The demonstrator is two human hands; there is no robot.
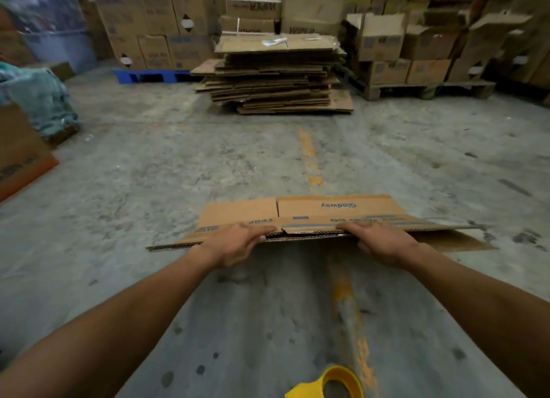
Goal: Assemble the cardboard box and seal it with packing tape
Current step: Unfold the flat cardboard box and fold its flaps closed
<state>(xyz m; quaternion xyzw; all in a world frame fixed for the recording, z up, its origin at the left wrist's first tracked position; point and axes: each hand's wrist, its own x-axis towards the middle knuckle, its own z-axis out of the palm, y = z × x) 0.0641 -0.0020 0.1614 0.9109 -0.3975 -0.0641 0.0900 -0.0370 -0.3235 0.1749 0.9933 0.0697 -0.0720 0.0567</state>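
A flattened brown cardboard box [327,211] with blue print is held nearly level above the concrete floor, in front of me. My left hand [238,243] grips its near edge left of centre. My right hand [384,243] grips the same edge right of centre. Both thumbs lie on top, and the fingers are hidden underneath. A strip of old tape shows on the box between my hands. A yellow tape dispenser [330,382] sits at the bottom edge of the view, partly cut off.
A tall pile of flattened cartons [276,76] lies on the floor straight ahead. Stacked boxes on pallets [416,49] line the back wall. A blue pallet [148,75] is at back left. An orange-edged box [20,156] and wrapped goods stand at left.
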